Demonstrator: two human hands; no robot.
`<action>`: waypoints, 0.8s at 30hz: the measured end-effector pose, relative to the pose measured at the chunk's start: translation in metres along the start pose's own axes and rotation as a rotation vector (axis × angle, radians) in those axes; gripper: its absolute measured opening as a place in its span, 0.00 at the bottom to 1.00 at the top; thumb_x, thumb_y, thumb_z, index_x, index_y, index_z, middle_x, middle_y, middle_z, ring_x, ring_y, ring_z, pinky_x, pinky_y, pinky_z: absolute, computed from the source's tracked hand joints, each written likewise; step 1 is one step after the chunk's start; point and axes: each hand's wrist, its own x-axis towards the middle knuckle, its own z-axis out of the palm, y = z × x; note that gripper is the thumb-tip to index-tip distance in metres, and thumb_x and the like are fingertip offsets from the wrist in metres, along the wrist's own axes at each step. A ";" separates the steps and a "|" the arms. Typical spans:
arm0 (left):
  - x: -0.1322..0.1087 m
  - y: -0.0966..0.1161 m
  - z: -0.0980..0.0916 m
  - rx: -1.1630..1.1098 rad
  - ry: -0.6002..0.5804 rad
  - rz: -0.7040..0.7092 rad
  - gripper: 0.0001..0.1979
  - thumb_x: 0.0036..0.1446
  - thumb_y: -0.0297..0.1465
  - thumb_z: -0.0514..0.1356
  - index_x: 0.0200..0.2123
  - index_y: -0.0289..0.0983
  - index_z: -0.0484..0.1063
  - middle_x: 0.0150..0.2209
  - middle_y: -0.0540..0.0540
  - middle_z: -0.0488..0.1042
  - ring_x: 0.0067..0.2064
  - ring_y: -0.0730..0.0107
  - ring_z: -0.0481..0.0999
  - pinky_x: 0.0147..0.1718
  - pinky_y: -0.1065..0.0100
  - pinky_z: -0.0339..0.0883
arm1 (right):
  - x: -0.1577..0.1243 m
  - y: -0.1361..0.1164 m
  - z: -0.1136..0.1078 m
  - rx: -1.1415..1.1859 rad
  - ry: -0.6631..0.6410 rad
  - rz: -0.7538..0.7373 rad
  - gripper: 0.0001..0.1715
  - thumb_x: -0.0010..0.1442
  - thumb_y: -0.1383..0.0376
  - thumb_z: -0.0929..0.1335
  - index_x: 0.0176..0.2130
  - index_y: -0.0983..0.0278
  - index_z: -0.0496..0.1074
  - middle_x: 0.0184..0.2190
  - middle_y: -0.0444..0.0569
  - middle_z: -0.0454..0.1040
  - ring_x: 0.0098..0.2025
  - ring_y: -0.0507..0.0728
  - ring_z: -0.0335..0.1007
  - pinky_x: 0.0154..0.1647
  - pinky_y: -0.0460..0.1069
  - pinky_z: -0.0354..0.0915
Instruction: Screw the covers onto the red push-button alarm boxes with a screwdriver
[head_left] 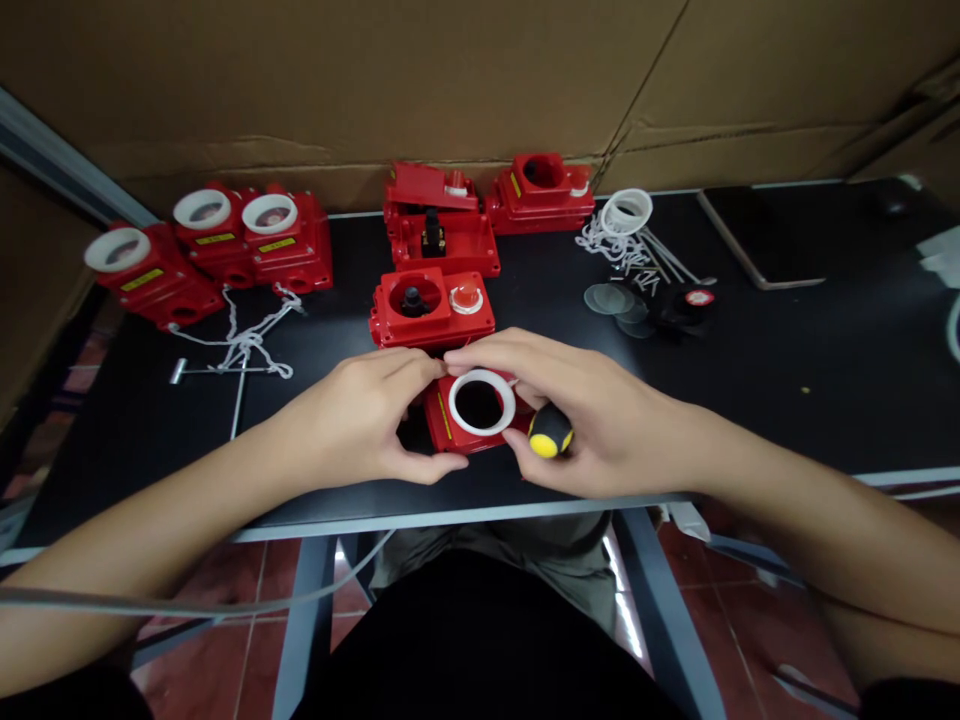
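A red box (pixel 438 422) with a yellow label strip lies at the front of the black table, a white ring (pixel 455 410) set round its dark opening. My left hand (pixel 375 415) grips the box from the left, thumb at the near side and fingers at the far side. Curled over the right side, my right hand (pixel 600 420) holds a screwdriver (pixel 550 432) by its black and yellow handle; the shaft is hidden. Its thumb and fingers also touch the ring and box. Just behind stands another red box (pixel 431 328) with an orange-red lamp.
Several red boxes (pixel 289 250) with white rings and cords stand at the left, near a metal T-handle tool (pixel 238 395). More red boxes (pixel 544 205) sit at the back. White rings (pixel 626 212), clear discs (pixel 611 300), screws and a phone-like slab (pixel 757 240) lie right.
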 end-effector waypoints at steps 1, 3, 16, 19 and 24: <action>0.000 0.000 0.000 0.000 0.004 0.002 0.30 0.76 0.50 0.81 0.68 0.38 0.84 0.47 0.45 0.90 0.37 0.59 0.89 0.45 0.61 0.85 | 0.000 0.000 0.000 -0.006 0.001 0.000 0.48 0.75 0.62 0.79 0.86 0.55 0.68 0.78 0.62 0.82 0.47 0.60 0.88 0.43 0.56 0.88; 0.000 0.000 0.000 -0.005 0.012 0.010 0.29 0.77 0.50 0.81 0.67 0.38 0.84 0.48 0.45 0.90 0.37 0.59 0.89 0.45 0.61 0.85 | 0.000 0.000 0.000 -0.068 0.024 0.047 0.48 0.76 0.57 0.81 0.85 0.56 0.68 0.78 0.64 0.82 0.48 0.62 0.89 0.41 0.57 0.87; 0.003 0.001 -0.001 -0.013 -0.002 0.036 0.26 0.76 0.48 0.80 0.64 0.38 0.84 0.47 0.44 0.90 0.38 0.57 0.90 0.48 0.60 0.87 | 0.005 0.002 -0.004 0.054 0.128 -0.151 0.38 0.74 0.67 0.79 0.77 0.59 0.76 0.68 0.56 0.91 0.64 0.63 0.94 0.57 0.55 0.93; 0.002 0.002 -0.005 -0.066 0.000 -0.004 0.25 0.73 0.48 0.78 0.65 0.42 0.85 0.47 0.45 0.91 0.41 0.55 0.92 0.47 0.59 0.89 | 0.003 -0.009 -0.018 0.115 0.182 -0.014 0.39 0.73 0.67 0.80 0.77 0.47 0.80 0.71 0.51 0.91 0.64 0.67 0.96 0.51 0.60 0.96; -0.001 0.003 -0.038 -0.126 0.214 0.066 0.30 0.69 0.56 0.78 0.67 0.52 0.87 0.53 0.46 0.95 0.43 0.50 0.95 0.45 0.53 0.91 | 0.007 -0.012 -0.054 -0.013 0.680 0.172 0.26 0.76 0.54 0.82 0.69 0.40 0.87 0.67 0.49 0.91 0.76 0.76 0.88 0.46 0.64 0.95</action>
